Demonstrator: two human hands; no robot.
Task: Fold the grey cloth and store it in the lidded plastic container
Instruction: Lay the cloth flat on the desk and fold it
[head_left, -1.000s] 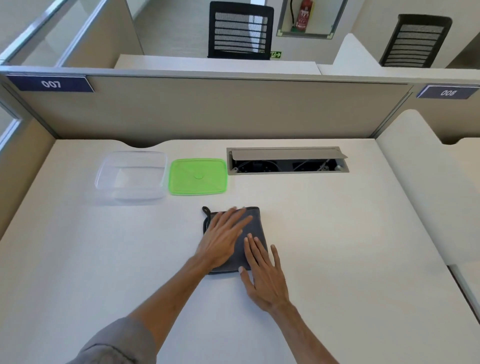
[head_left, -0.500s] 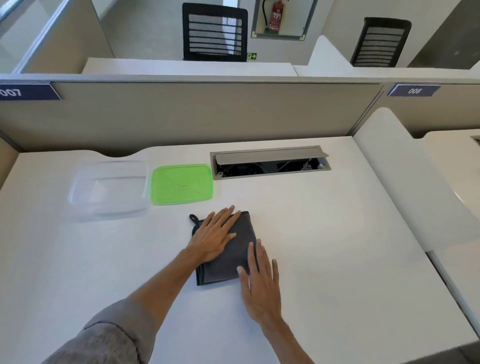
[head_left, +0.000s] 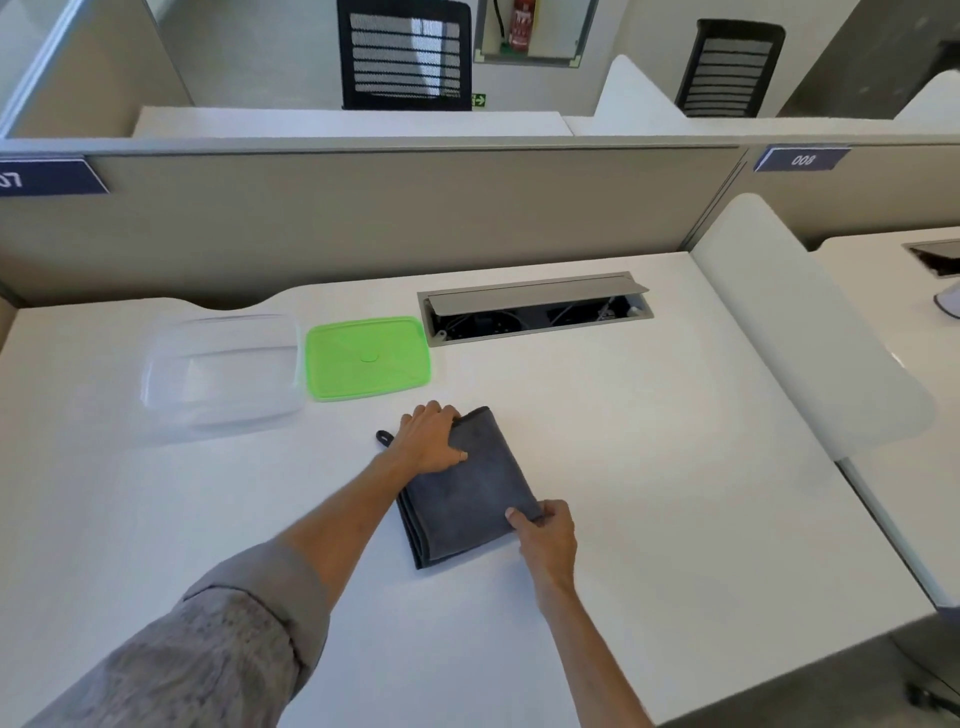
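Observation:
The grey cloth (head_left: 470, 491) lies folded into a thick rectangle in the middle of the white desk (head_left: 649, 441), a small black loop sticking out at its far left corner. My left hand (head_left: 428, 439) grips the cloth's far left corner, fingers curled over the edge. Over at the near right corner, my right hand (head_left: 545, 530) pinches the fabric between thumb and fingers. The clear plastic container (head_left: 221, 371) stands open at the back left. Its green lid (head_left: 368, 357) lies flat beside it on the right.
An open grey cable hatch (head_left: 535, 314) is sunk into the desk behind the cloth. A beige partition (head_left: 363, 218) closes the far side. A white divider panel (head_left: 800, 322) borders the desk on the right.
Both hands went from lying flat on the cloth to gripping it: the left closed on the far left corner, the right on the near right corner. The view shifted left.

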